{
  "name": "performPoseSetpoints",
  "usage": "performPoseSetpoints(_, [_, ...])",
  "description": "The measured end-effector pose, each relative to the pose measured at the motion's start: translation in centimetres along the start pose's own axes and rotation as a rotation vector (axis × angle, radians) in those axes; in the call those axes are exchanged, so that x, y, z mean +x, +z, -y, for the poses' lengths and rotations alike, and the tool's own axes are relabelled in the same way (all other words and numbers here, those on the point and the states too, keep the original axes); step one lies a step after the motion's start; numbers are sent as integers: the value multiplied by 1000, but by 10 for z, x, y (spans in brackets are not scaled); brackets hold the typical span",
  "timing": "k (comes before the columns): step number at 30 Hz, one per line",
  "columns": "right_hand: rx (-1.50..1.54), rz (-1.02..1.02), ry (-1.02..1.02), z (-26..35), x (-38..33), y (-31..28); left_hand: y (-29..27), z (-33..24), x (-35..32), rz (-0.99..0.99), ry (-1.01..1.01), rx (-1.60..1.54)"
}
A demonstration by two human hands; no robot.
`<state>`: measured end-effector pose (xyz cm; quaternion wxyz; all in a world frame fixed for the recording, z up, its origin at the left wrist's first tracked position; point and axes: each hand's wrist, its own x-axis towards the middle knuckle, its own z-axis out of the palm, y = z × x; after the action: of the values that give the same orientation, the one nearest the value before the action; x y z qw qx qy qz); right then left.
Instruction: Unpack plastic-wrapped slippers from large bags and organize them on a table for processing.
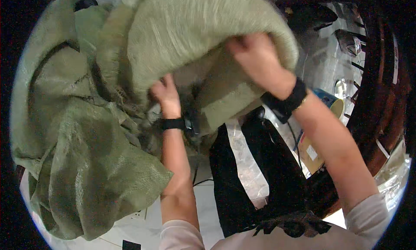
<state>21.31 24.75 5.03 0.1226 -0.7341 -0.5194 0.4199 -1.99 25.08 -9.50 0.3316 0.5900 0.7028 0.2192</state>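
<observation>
A large green woven sack point(186, 29) fills the upper middle of the view, its mouth gaping toward me. My right hand point(258, 61) is closed on the rim at the right side of the mouth, somewhat blurred by motion. At the left side of the mouth, my left hand point(167, 94) is closed on the edge, its fingers partly smeared. Shadow hides most of the sack's inside. Black bands circle both of my wrists.
Another crumpled green woven sack point(95, 163) lies along the left, close to my left forearm. To the right are a cardboard box point(310, 154), a round yellow-rimmed container point(336, 108) and clear plastic wrap point(394, 176). My legs in black trousers point(273, 159) show below.
</observation>
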Motion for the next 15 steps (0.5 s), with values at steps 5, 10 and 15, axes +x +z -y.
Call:
performPoseSetpoints(5, [-301, 104, -254, -113, 11, 112, 36, 147, -31, 406, -134, 221])
performPoseSetpoints(10, [-453, 441, 245, -166, 37, 55, 40, 236, -52, 778, -150, 621])
performPoseSetpoints(15, [-496, 49, -351, -156, 17, 118, 66, 273, -30, 732, -98, 554])
